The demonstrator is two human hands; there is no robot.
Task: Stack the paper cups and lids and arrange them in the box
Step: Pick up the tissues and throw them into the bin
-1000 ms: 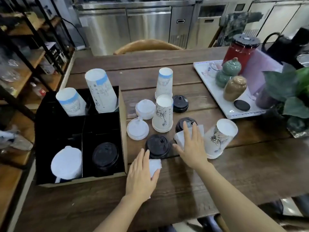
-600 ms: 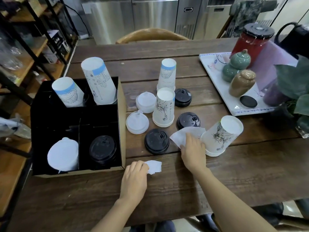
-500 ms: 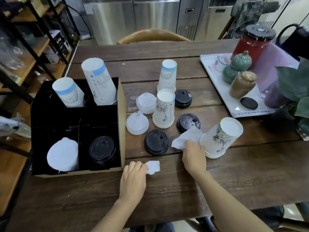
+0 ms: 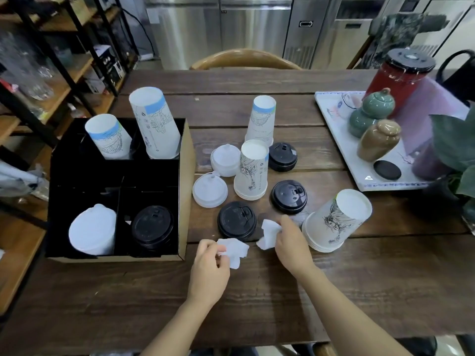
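Observation:
A black-lined cardboard box (image 4: 183, 201) with several compartments stands at the left. It holds two upturned cup stacks (image 4: 156, 129), a white lid stack (image 4: 92, 233) and a black lid stack (image 4: 151, 227). On the table lie white lids (image 4: 209, 191), black lids (image 4: 236, 219) and three upturned cups: one with a blue band (image 4: 261, 119), one in the middle (image 4: 252, 170), one tilted (image 4: 336, 220). My left hand (image 4: 209, 268) pinches a white tissue (image 4: 235, 250). My right hand (image 4: 291, 242) grips a second crumpled tissue (image 4: 268, 233) beside the tilted cup.
A white tray (image 4: 341, 147) at the right carries ceramic jars (image 4: 377, 140), a red canister (image 4: 395, 78) and a black disc. A plant (image 4: 457, 150) stands at the far right. Shelving stands left of the table, and a chair back (image 4: 244, 59) rises at the far edge.
Both hands went from lying flat on the tissues to closing on them and crumpling them, pulling slightly toward me. The cups and lids stayed put.

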